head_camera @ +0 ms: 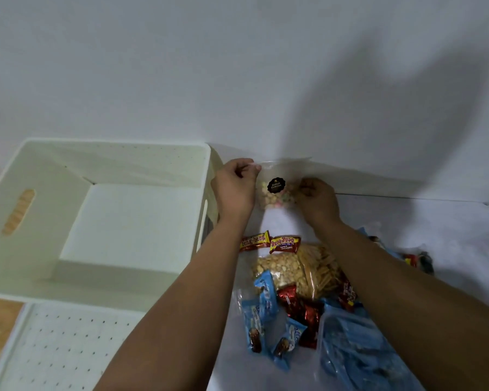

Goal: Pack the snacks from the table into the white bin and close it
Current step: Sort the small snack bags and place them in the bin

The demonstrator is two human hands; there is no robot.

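Fingers (249,167) of left hand (233,187) pinching clear biscuit bag (275,190) top corner, right hand (318,197) gripping its side, at counter (424,221) far edge; light, crushable, probably slippery.

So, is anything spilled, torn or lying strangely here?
Nothing stands out. The snacks lie in a loose heap on the table, packets closed. The white bin is upright and empty. Both hands hold a clear biscuit bag.

Both hands (235,184) (318,197) grip clear snack bag (275,190).
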